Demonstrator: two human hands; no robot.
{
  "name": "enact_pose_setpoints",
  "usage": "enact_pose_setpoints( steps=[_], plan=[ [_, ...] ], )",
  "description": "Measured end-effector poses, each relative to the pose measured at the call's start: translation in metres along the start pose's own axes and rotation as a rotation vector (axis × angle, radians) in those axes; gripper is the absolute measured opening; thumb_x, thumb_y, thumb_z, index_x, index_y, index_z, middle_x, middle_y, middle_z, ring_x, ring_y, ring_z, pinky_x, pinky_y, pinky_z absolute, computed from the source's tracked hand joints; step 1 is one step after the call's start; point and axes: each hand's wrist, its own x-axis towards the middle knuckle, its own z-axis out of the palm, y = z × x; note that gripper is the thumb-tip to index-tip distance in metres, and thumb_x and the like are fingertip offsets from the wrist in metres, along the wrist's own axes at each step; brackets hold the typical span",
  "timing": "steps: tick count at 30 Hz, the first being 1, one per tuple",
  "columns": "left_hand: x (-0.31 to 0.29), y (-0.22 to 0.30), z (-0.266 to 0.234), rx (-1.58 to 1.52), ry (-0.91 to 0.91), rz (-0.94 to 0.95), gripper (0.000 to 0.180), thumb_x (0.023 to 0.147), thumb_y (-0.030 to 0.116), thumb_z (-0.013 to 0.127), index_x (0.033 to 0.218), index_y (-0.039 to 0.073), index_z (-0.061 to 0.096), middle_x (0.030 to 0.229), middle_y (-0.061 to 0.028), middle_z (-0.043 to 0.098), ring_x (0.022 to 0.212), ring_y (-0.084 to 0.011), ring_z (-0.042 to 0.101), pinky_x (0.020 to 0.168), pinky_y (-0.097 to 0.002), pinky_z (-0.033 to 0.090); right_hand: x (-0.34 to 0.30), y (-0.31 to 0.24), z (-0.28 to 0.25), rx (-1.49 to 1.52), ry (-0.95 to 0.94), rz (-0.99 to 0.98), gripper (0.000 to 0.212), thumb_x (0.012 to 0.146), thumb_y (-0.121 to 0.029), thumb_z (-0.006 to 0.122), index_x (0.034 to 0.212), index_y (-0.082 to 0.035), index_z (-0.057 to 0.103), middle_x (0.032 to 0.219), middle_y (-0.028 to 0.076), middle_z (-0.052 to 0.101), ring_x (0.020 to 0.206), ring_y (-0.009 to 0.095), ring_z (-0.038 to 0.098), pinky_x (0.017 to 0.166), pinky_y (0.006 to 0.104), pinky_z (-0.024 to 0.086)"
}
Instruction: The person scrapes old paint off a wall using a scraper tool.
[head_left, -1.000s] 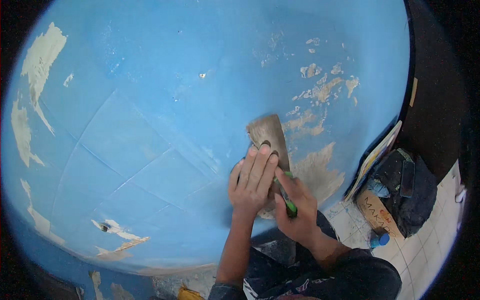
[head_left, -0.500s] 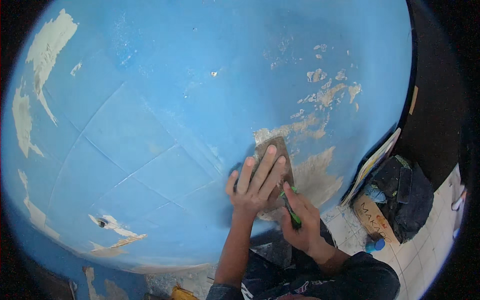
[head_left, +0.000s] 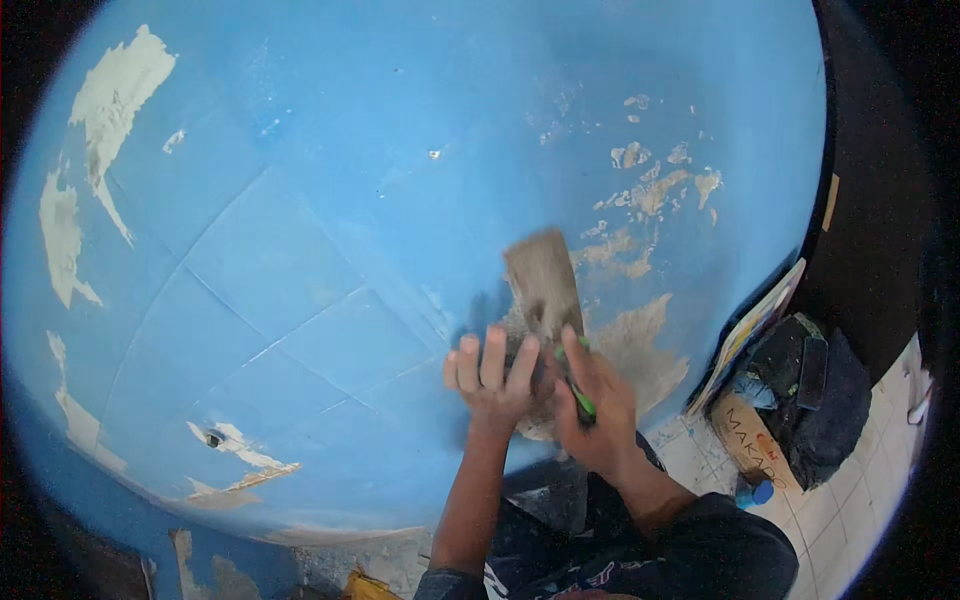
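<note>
A blue painted wall (head_left: 330, 200) spreads in front of me, with flaked patches. My right hand (head_left: 603, 415) is closed round the green and black handle of a scraper (head_left: 545, 272). The broad, worn blade points up the wall, its edge just left of some pale peeled spots. My left hand (head_left: 492, 385) is open, fingers stretched upward, beside the lower part of the blade; whether it touches the scraper I cannot tell. A rough grey-beige bare patch (head_left: 637, 350) lies right of the blade and partly behind my hands.
On the right, a dark bag (head_left: 838, 410) rests by a cardboard box (head_left: 748, 437) and a blue-capped bottle (head_left: 762, 493) on white floor tiles (head_left: 835, 515). A thin board (head_left: 748, 330) leans nearby. Something yellow (head_left: 368, 586) lies at the bottom. Bare patches (head_left: 120, 80) mark the wall's left.
My left hand has come off the flat of the blade and moved down. The scraper has shifted up and slightly left, its blade now uncovered, with my right hand still round its handle.
</note>
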Motion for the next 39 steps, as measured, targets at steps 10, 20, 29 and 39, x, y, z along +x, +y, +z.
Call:
enact_pose_setpoints(
  steps=[10, 20, 29, 39],
  plan=[
    [0.015, 0.006, -0.011, 0.085, -0.313, 0.055, 0.033, 0.099, 0.038, 0.046, 0.125, 0.032, 0.065, 0.141, 0.0098, 0.056, 0.14, -0.0158, 0.036, 0.118, -0.0385, 0.019, -0.034, -0.004, -0.01, -0.043, -0.206, 0.148, 0.059, 0.084, -0.001, 0.063, 0.142, -0.002, 0.05, 0.09, 0.019, 0.062, 0.074, 0.033, 0.062, 0.066, 0.0396, 0.052],
    [0.016, 0.001, -0.009, 0.06, -0.203, 0.171, 0.03, 0.096, 0.039, 0.057, 0.123, 0.032, 0.067, 0.139, 0.0115, 0.057, 0.138, -0.0166, 0.039, 0.12, -0.04, 0.017, -0.024, -0.005, -0.008, -0.067, -0.064, 0.027, 0.055, 0.087, 0.0, 0.058, 0.14, 0.004, 0.048, 0.103, 0.027, 0.063, 0.087, 0.04, 0.066, 0.074, 0.0413, 0.053],
    [0.02, -0.002, -0.027, 0.03, -0.327, 0.095, 0.033, 0.098, 0.036, 0.053, 0.13, 0.035, 0.062, 0.145, 0.0152, 0.051, 0.137, -0.0114, 0.041, 0.119, -0.036, 0.018, -0.038, -0.019, 0.0, -0.033, -0.198, 0.192, 0.054, 0.09, -0.002, 0.055, 0.142, 0.007, 0.044, 0.113, 0.031, 0.063, 0.097, 0.04, 0.067, 0.081, 0.0414, 0.053],
    [0.015, -0.005, -0.022, 0.084, -0.276, 0.103, 0.035, 0.099, 0.037, 0.052, 0.133, 0.038, 0.057, 0.147, 0.0191, 0.047, 0.138, -0.0077, 0.04, 0.119, -0.036, 0.017, -0.051, -0.015, -0.001, 0.076, -0.125, 0.217, 0.066, 0.098, -0.022, 0.053, 0.148, 0.012, 0.027, 0.125, 0.028, 0.057, 0.11, 0.032, 0.06, 0.094, 0.0381, 0.047]
  ],
)
